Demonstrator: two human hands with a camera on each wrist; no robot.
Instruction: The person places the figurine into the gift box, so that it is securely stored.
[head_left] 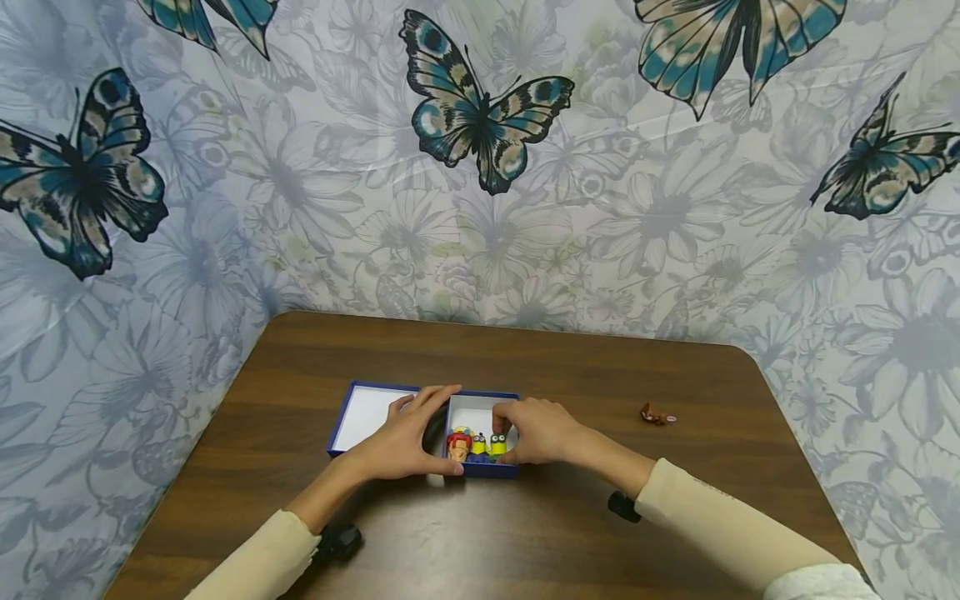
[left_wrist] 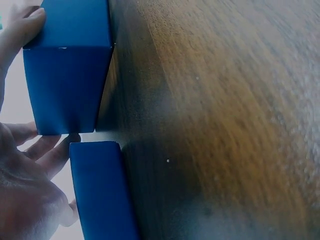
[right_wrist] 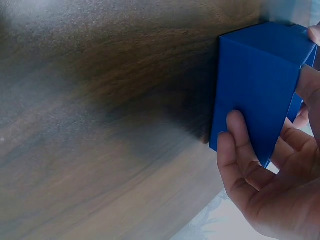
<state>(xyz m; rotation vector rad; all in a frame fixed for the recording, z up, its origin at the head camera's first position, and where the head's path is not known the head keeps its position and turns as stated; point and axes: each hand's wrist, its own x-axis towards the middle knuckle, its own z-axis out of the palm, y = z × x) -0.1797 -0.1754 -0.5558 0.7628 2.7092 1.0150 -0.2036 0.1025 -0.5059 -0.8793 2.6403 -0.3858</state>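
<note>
In the head view, a blue box (head_left: 491,471) with a white inside holds a red-and-tan figure (head_left: 459,445) and two yellow-and-blue figures, one in the middle (head_left: 478,447) and one at the right (head_left: 497,447). My left hand (head_left: 401,442) spans the box's left end, thumb at the front corner and fingers at the back. My right hand (head_left: 543,431) reaches over the right wall, its index finger and thumb curled around the right-hand yellow figure. In the right wrist view, other fingers (right_wrist: 239,137) rest against the box's outer wall (right_wrist: 255,95).
A blue-edged lid (head_left: 367,417) with a white inside lies on the wooden table (head_left: 480,542), left of the box and partly behind my left hand. Toward the table's right side lies a small brown item (head_left: 657,416). A butterfly-patterned cloth hangs behind the table.
</note>
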